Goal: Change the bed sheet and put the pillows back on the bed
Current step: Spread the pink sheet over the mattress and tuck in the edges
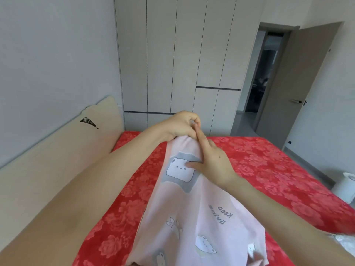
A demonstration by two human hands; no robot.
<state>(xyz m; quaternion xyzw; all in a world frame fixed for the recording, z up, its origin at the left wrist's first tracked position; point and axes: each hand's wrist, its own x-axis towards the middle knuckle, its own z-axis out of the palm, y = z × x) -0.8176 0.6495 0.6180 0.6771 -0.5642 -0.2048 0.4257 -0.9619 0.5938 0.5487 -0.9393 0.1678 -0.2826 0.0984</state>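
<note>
Above the bed (317, 200), a pink sheet (203, 212) printed with bears and paw marks hangs bunched between both hands, its lower part running out of the bottom of the view. The left hand (182, 124) grips the sheet's top edge, fingers curled tight round a gathered corner. The right hand (213, 162) sits just below it. Its index finger is straight and lies up along the fold until the tip touches the left hand, and its thumb is flat on a bear print. The other fingers are bent, and I cannot tell whether they hold any cloth.

The task looks to be at an early stage. The sheet is in hand, folded or gathered, and not yet spread. It seems the hands are finding a corner or an edge before opening it out. A red cover (259, 160) with a rose pattern lies flat over the whole mattress; whether that is the old sheet or an underlay cannot be judged. Spreading, tucking and smoothing are all left to do, and no pillows are in view, so putting them back is left too.

A pale wooden headboard (57, 150) with a small dark mark runs along the left side, against a plain wall (48, 54). Beyond the bed stands a tall wardrobe (172, 54) with flat light doors. To its right a grey door (299, 77) stands open onto a dark passage. A white thing (347, 187) sits on the floor (244, 120) beside the bed at right.
</note>
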